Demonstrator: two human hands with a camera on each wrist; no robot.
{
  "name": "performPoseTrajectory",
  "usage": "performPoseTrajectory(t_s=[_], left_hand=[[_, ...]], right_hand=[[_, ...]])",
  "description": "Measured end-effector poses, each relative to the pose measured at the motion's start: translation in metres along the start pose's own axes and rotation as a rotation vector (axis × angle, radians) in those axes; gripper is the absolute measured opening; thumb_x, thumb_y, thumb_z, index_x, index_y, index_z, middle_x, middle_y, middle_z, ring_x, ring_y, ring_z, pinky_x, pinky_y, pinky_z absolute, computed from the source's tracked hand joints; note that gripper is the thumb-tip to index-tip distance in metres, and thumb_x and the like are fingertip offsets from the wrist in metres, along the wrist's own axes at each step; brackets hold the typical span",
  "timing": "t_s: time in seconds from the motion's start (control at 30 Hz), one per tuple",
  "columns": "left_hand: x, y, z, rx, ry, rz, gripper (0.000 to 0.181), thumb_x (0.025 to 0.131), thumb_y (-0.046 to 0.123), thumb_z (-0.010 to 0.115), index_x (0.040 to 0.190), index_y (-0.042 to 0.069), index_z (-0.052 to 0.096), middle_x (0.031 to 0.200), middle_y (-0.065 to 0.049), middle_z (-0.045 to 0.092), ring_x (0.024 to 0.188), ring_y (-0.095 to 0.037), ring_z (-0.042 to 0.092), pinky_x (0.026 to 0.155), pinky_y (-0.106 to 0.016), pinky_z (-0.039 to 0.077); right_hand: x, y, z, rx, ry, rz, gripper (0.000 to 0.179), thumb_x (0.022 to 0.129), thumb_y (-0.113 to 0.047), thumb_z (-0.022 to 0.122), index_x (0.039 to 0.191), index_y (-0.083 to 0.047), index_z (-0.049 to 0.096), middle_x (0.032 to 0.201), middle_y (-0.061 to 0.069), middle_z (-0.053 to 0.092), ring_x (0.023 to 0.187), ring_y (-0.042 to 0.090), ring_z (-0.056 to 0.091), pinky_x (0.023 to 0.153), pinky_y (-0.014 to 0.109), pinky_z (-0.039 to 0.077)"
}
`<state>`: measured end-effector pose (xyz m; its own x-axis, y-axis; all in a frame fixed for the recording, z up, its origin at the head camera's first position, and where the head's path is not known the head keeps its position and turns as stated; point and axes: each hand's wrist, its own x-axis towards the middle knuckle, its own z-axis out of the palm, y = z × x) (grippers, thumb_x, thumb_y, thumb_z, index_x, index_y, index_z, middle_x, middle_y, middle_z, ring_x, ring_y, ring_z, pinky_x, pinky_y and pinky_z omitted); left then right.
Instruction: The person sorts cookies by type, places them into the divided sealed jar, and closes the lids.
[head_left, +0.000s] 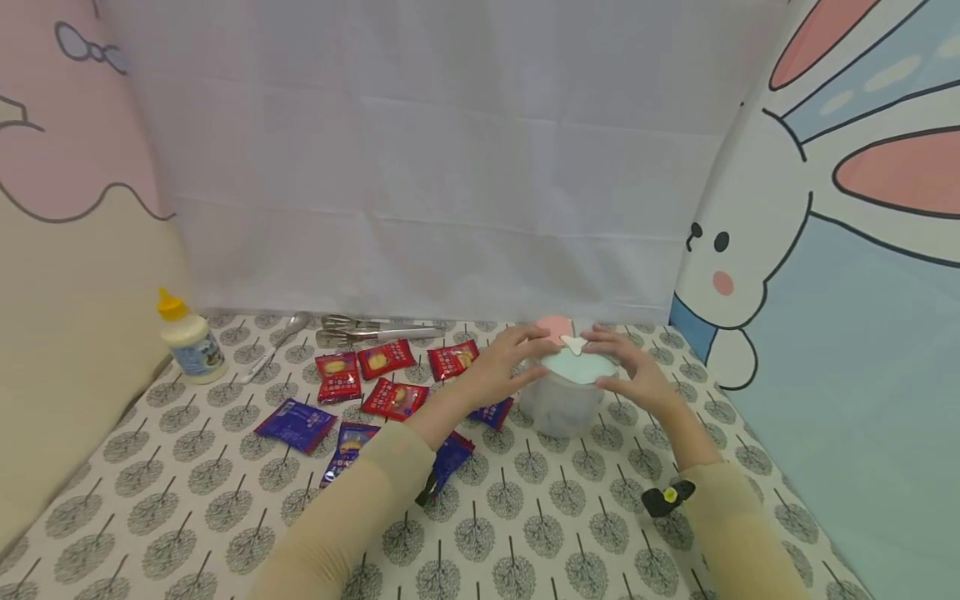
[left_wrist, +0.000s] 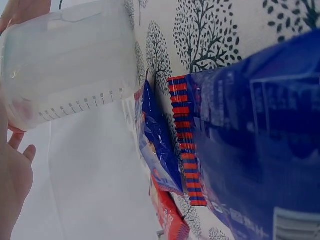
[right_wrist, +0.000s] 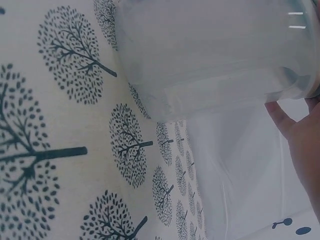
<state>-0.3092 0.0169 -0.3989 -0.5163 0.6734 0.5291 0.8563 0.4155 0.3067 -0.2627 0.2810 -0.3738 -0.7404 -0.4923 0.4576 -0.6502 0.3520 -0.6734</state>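
"Head view: where's your jar (head_left: pixel 562 410)?"

"Right of the red packets (head_left: pixel 395 398); your left hand (head_left: pixel 497 368) and right hand (head_left: pixel 637 373) curl fingers round its lid (head_left: pixel 579 367)."

"Left wrist: uneven pressure could tip it."

"Right wrist: a fingertip slip might too."

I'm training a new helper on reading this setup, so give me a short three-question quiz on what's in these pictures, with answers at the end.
1. Multiple choice: what colour is the cap of the squeeze bottle?
A) red
B) yellow
C) blue

2. True or false: in the head view, the spoon lies to the right of the squeeze bottle.

3. Fill in the blank: the left hand and the right hand are both at the ____ of the translucent container.

Key:
1. B, yellow.
2. True.
3. Lid.
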Motion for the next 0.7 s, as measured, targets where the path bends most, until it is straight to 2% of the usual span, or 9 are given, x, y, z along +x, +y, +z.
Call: performPoseTrajectory(t_s=[0.07,0.17,0.27,0.33,0.4,0.47,0.53,0.6,0.7], left_hand=[[0.002,0.001,-0.001,0.028,-0.001,-0.004,0.039,0.096,0.032,0.054,0.134,0.026,0.050,0.139,-0.004,0.045,0.131,-0.022,0.039,0.107,-0.039,0.039],[0.005,0.004,-0.002,0.021,-0.007,-0.049,0.035,0.099,0.033,0.049,0.133,0.026,0.052,0.136,-0.005,0.047,0.127,-0.022,0.040,0.104,-0.041,0.040],[0.008,0.006,-0.002,0.005,-0.014,-0.117,0.033,0.101,0.033,0.043,0.132,0.026,0.053,0.132,-0.004,0.048,0.125,-0.020,0.041,0.102,-0.041,0.042],[0.011,0.007,-0.003,0.002,-0.009,-0.141,0.033,0.102,0.032,0.041,0.130,0.024,0.054,0.127,-0.004,0.051,0.122,-0.021,0.043,0.101,-0.041,0.042],[0.014,0.008,-0.004,0.013,-0.001,-0.154,0.033,0.102,0.032,0.039,0.129,0.022,0.055,0.122,-0.003,0.054,0.118,-0.020,0.045,0.099,-0.040,0.042],[0.018,0.009,-0.006,0.018,0.013,-0.158,0.033,0.102,0.032,0.039,0.127,0.019,0.057,0.116,-0.004,0.057,0.111,-0.021,0.048,0.095,-0.039,0.044],[0.022,0.010,-0.007,0.024,0.022,-0.168,0.036,0.102,0.034,0.037,0.126,0.017,0.057,0.112,-0.004,0.058,0.107,-0.020,0.049,0.092,-0.038,0.045],[0.025,0.010,-0.008,0.031,0.024,-0.180,0.038,0.102,0.036,0.036,0.125,0.016,0.058,0.110,-0.004,0.059,0.103,-0.020,0.050,0.089,-0.036,0.046],[0.029,0.009,-0.008,0.017,0.009,-0.220,0.040,0.102,0.038,0.034,0.126,0.016,0.058,0.108,-0.003,0.059,0.101,-0.018,0.050,0.088,-0.035,0.046]], right_hand=[[0.000,-0.007,0.002,-0.022,0.019,0.012,0.041,0.083,0.007,0.064,0.122,0.008,0.054,0.139,0.031,0.038,0.138,0.044,0.019,0.116,0.046,0.022],[0.001,-0.011,0.004,-0.055,0.050,0.017,0.032,0.091,-0.005,0.059,0.121,0.007,0.055,0.137,0.031,0.042,0.136,0.045,0.024,0.109,0.063,0.021],[0.002,-0.012,0.004,-0.064,0.073,0.020,0.031,0.097,-0.014,0.052,0.119,0.007,0.055,0.135,0.030,0.045,0.134,0.046,0.027,0.108,0.066,0.020],[0.003,-0.012,0.005,-0.049,0.080,0.036,0.032,0.097,-0.012,0.052,0.123,0.007,0.052,0.135,0.030,0.045,0.137,0.041,0.027,0.108,0.066,0.020],[0.003,-0.011,0.004,-0.028,0.077,0.057,0.040,0.092,-0.005,0.057,0.129,0.007,0.046,0.136,0.029,0.044,0.139,0.030,0.029,0.107,0.067,0.021],[0.001,-0.008,0.004,0.005,0.066,0.084,0.058,0.086,0.003,0.062,0.137,0.005,0.035,0.139,0.030,0.039,0.137,0.014,0.032,0.105,0.069,0.022],[-0.001,0.000,0.003,0.018,0.060,0.107,0.076,0.080,0.008,0.066,0.142,0.001,0.024,0.142,0.030,0.034,0.130,0.005,0.036,0.104,0.070,0.022],[-0.003,0.008,0.003,0.028,0.061,0.122,0.088,0.076,0.010,0.069,0.145,-0.004,0.016,0.144,0.029,0.032,0.125,0.009,0.041,0.103,0.071,0.023],[-0.005,0.020,0.004,-0.010,0.076,0.130,0.094,0.074,0.010,0.072,0.145,-0.009,0.013,0.144,0.025,0.032,0.123,0.028,0.044,0.101,0.069,0.028]])
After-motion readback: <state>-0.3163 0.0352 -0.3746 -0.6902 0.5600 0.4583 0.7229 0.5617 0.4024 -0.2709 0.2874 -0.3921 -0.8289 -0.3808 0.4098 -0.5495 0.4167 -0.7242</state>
